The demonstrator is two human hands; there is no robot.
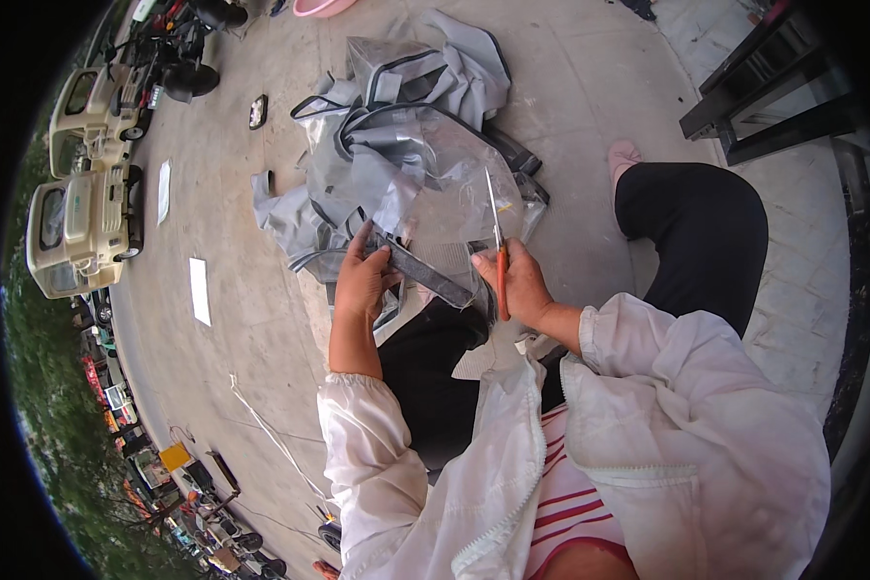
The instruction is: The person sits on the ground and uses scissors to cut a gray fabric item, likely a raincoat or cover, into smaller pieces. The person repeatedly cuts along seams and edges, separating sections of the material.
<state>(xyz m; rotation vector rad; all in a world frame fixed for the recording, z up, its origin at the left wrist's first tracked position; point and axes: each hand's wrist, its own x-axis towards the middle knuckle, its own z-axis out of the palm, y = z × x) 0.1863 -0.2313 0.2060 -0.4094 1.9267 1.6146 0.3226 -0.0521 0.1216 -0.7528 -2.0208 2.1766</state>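
Observation:
My left hand (362, 280) grips a dark grey strip (430, 275) along the edge of a crumpled grey cover with clear plastic panels (396, 150). My right hand (520, 285) is closed on scissors with orange handles (502, 290), their slim metal blades pointing up over the clear plastic, to the right of the strip. The cover lies heaped on the pavement in front of my bent, black-trousered legs.
A black metal frame (744, 126) stands upper right. Beige small vehicles (82, 232) are parked at left, with motorbikes and trees. A small mirror-like object (258, 112), white sheets (200, 290), a white cord (271, 435) and a pink basin (321, 5) lie on the pavement.

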